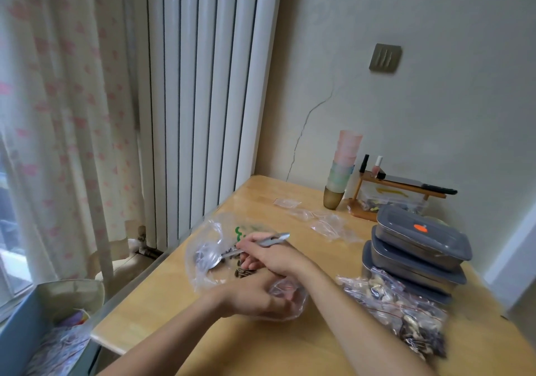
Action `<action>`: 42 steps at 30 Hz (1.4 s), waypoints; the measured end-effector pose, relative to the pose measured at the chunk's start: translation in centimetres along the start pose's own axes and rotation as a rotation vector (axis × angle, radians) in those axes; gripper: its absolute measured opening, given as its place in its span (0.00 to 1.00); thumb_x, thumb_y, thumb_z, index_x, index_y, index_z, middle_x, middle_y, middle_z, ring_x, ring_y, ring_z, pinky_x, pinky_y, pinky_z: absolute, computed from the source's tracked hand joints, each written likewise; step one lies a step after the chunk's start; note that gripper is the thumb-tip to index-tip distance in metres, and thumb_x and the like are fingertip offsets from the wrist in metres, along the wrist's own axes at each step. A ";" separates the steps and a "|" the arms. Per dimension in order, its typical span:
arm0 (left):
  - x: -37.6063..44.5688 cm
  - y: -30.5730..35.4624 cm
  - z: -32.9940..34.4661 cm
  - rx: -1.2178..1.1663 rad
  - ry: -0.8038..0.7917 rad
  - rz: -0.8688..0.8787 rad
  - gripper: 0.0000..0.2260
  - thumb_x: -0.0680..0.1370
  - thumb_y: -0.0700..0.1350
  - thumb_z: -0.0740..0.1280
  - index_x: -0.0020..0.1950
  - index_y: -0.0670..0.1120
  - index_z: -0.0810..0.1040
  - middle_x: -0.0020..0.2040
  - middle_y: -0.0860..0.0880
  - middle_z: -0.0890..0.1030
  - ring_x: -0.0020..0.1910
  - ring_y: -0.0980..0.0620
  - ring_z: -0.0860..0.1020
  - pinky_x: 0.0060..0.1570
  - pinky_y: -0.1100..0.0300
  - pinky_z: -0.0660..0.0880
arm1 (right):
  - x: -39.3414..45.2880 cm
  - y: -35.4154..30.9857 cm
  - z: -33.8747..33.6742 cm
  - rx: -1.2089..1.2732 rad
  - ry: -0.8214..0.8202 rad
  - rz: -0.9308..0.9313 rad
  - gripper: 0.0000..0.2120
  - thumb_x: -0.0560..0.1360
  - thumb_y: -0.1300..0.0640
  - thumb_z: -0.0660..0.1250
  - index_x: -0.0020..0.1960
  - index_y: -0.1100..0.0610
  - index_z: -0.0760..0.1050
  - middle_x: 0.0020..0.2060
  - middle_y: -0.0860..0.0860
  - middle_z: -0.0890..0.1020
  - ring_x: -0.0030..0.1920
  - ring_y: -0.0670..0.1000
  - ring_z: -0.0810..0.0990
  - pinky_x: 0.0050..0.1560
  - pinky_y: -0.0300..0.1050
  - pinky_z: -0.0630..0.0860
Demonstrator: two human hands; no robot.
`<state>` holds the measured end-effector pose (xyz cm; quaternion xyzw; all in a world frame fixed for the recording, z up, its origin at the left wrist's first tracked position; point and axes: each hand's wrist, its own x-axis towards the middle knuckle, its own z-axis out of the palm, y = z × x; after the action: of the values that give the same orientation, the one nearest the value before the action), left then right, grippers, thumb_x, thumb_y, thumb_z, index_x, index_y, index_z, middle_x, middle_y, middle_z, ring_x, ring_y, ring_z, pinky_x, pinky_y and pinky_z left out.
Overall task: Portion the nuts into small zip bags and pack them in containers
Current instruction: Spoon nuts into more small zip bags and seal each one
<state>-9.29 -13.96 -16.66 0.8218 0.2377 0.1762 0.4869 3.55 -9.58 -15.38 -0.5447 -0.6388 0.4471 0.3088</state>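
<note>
On the wooden desk [290,343], the right hand [272,255] has its grip closed round the handle of a metal spoon [232,252], whose bowl sits inside the large clear bag [208,248] of striped seeds, just left of that hand. The left hand [252,299], just in front of the spoon, has its grip closed on a small zip bag [290,294]. Right of the spoon lie filled zip bags [397,309], with three stacked grey-lidded containers [417,254] behind them and empty zip bags [322,219] farther back.

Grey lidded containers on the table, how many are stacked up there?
3, stacked at the table's right side: top container, middle container, bottom container, partly hidden behind the filled zip bags.
</note>
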 end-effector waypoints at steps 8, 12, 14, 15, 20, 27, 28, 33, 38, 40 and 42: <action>0.6 -2.2 -3.2 0.244 0.508 -0.198 0.11 0.83 0.50 0.65 0.64 0.52 0.73 0.53 0.50 0.79 0.48 0.50 0.79 0.44 0.60 0.76 | -0.2 -0.4 -3.9 -0.181 0.400 -0.001 0.17 0.85 0.46 0.62 0.47 0.54 0.83 0.39 0.50 0.88 0.41 0.47 0.87 0.59 0.50 0.82; 0.9 -3.5 -3.6 0.593 0.550 -0.410 0.08 0.82 0.50 0.64 0.55 0.52 0.65 0.46 0.49 0.74 0.40 0.47 0.75 0.32 0.62 0.71 | -1.0 -0.4 -6.8 -0.456 0.564 -0.057 0.19 0.83 0.44 0.63 0.44 0.55 0.83 0.36 0.49 0.86 0.39 0.49 0.85 0.53 0.51 0.82; 1.3 -3.2 -3.4 0.561 0.437 -0.451 0.11 0.79 0.52 0.68 0.50 0.49 0.68 0.45 0.51 0.71 0.39 0.51 0.72 0.30 0.65 0.65 | -1.7 -0.4 -8.0 -0.515 0.527 -0.094 0.18 0.82 0.43 0.65 0.38 0.52 0.81 0.35 0.49 0.85 0.39 0.50 0.84 0.51 0.52 0.81; 1.4 -2.9 -3.4 0.542 0.402 -0.450 0.12 0.77 0.54 0.70 0.47 0.49 0.69 0.43 0.51 0.71 0.38 0.53 0.71 0.31 0.64 0.66 | -1.9 -0.4 -8.5 -0.558 0.514 -0.115 0.18 0.81 0.42 0.66 0.35 0.49 0.79 0.34 0.48 0.84 0.39 0.50 0.83 0.51 0.52 0.81; 1.7 -2.3 -3.3 0.743 0.274 -0.394 0.10 0.77 0.53 0.65 0.40 0.50 0.69 0.39 0.52 0.72 0.40 0.49 0.73 0.39 0.59 0.70 | -3.2 -0.7 -10.3 -0.712 0.444 -0.182 0.16 0.79 0.44 0.70 0.34 0.46 0.76 0.32 0.46 0.81 0.40 0.50 0.80 0.50 0.55 0.79; 0.2 -1.3 -4.1 0.094 0.053 -0.122 0.25 0.76 0.71 0.63 0.37 0.49 0.74 0.37 0.54 0.75 0.38 0.52 0.73 0.43 0.53 0.69 | -4.1 -1.6 -10.0 -0.720 0.392 -0.255 0.18 0.81 0.44 0.68 0.34 0.48 0.77 0.29 0.48 0.82 0.33 0.44 0.80 0.46 0.50 0.80; 0.1 -1.1 -4.1 0.143 0.015 -0.124 0.25 0.74 0.71 0.67 0.41 0.48 0.77 0.38 0.53 0.77 0.39 0.52 0.74 0.44 0.54 0.70 | -4.1 -1.7 -10.0 -0.725 0.400 -0.258 0.19 0.81 0.44 0.68 0.34 0.50 0.78 0.28 0.48 0.82 0.33 0.44 0.80 0.46 0.49 0.79; 0.0 -1.6 -4.0 0.574 -0.063 -0.205 0.16 0.70 0.55 0.76 0.43 0.45 0.77 0.39 0.49 0.82 0.35 0.51 0.76 0.35 0.54 0.71 | -3.8 -2.3 -9.5 -0.687 0.376 -0.270 0.20 0.81 0.43 0.68 0.36 0.54 0.82 0.25 0.44 0.79 0.32 0.42 0.80 0.43 0.44 0.77; -0.1 -2.0 -2.5 0.546 -0.007 -0.170 0.09 0.72 0.44 0.70 0.44 0.39 0.76 0.36 0.48 0.75 0.33 0.52 0.69 0.34 0.56 0.65 | -3.7 -2.5 -9.2 -0.673 0.326 -0.267 0.22 0.82 0.42 0.66 0.36 0.53 0.82 0.25 0.47 0.79 0.32 0.42 0.79 0.46 0.45 0.78; 0.0 -1.9 -2.4 0.495 0.032 -0.162 0.09 0.72 0.44 0.71 0.45 0.39 0.76 0.37 0.48 0.76 0.34 0.53 0.70 0.35 0.57 0.66 | -3.9 -2.5 -8.9 -0.645 0.304 -0.247 0.24 0.82 0.40 0.64 0.37 0.54 0.84 0.26 0.48 0.79 0.31 0.43 0.79 0.46 0.44 0.77; 0.0 -1.4 -2.4 0.470 0.051 -0.123 0.08 0.72 0.44 0.73 0.43 0.42 0.76 0.38 0.48 0.78 0.34 0.53 0.71 0.35 0.57 0.67 | -4.1 -2.2 -8.7 -0.567 0.278 -0.206 0.26 0.83 0.38 0.62 0.38 0.56 0.84 0.26 0.49 0.79 0.30 0.45 0.79 0.45 0.44 0.77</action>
<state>-10.85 -11.63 -16.77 0.8918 0.3340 0.1068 0.2858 11.14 -11.56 -9.41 -0.5974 -0.7412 0.1393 0.2726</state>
